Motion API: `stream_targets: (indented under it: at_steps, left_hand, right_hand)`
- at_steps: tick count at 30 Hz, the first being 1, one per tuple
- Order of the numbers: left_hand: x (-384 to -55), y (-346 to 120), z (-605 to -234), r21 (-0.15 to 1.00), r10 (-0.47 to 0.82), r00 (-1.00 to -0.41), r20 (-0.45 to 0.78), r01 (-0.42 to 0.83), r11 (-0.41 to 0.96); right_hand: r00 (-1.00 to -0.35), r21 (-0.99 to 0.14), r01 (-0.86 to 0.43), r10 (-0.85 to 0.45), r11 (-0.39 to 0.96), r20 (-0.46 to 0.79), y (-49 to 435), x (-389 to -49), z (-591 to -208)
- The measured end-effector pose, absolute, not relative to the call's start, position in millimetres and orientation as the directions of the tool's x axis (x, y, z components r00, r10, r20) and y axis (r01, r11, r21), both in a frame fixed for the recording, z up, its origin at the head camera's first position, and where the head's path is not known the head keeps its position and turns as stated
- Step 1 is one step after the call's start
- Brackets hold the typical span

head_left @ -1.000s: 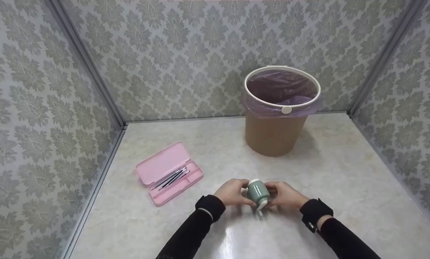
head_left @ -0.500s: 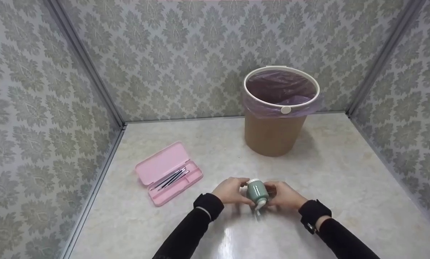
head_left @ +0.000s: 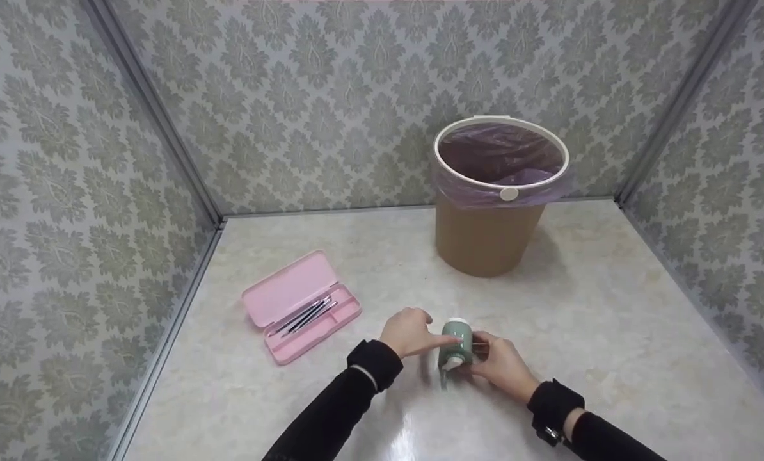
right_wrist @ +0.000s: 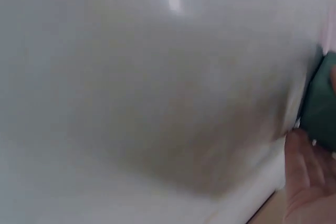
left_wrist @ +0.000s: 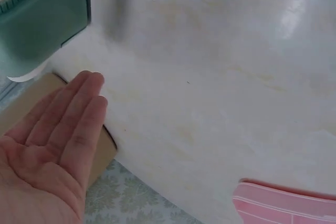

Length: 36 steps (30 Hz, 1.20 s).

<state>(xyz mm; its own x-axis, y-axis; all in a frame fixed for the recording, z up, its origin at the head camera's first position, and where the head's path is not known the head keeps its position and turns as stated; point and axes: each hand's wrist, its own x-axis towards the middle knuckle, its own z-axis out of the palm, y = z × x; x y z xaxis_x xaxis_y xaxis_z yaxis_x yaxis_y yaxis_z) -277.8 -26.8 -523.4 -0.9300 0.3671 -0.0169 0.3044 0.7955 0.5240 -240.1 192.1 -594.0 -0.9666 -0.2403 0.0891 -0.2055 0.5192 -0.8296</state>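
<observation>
A small green crank pencil sharpener (head_left: 457,331) with a white far end lies just in front of me, its pale crank arm towards me. My right hand (head_left: 507,368) grips its right side. In the right wrist view, the fingers (right_wrist: 303,163) sit against the green body (right_wrist: 320,106). My left hand (head_left: 411,333) is at the other side, its thumb reaching over the sharpener. In the left wrist view, the left hand's fingers (left_wrist: 71,119) are extended and apart from the green body (left_wrist: 47,24); the thumb is out of that view.
Left of the hands lies an open pink pencil case (head_left: 292,291) with several dark pencils (head_left: 308,317) inside. A brown bin (head_left: 487,240) with a white rim and purple liner stands at the back right. Patterned walls (head_left: 356,96) enclose the table (head_left: 228,397).
My left hand has shifted from holding the sharpener's left side to spreading its fingers away, thumb over the body. The right hand has turned slightly, and the sharpener's near end has swung left.
</observation>
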Motion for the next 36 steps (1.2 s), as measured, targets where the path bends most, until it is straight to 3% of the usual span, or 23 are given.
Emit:
stream_targets:
  at_steps: [8, 19, 29, 36]
  left_hand:
    - [-264.6, 0.2, -515.7, 0.348, 0.294, -0.955, 0.048, 0.292, 0.891]
    - [-258.3, 21.8, -518.7, 0.109, 0.260, -0.963, 0.075, 0.267, 0.957]
    - [-259.6, 24.8, -513.2, 0.149, 0.260, -0.964, 0.052, 0.265, 0.953]
    - [-261.6, 20.5, -501.6, 0.210, 0.297, -0.954, -0.035, 0.284, 0.936]
  right_hand:
    - [-0.990, -0.793, -0.138, -0.081, 0.593, 0.111, 170.9, -224.8, -588.0]
    - [-0.994, -0.691, -0.100, -0.039, 0.716, 0.103, 166.3, -220.9, -583.1]
    - [-0.994, -0.715, -0.112, -0.072, 0.691, 0.086, 169.3, -222.0, -580.8]
    - [-0.980, -0.704, -0.173, -0.189, 0.688, 0.056, 181.2, -227.2, -573.6]
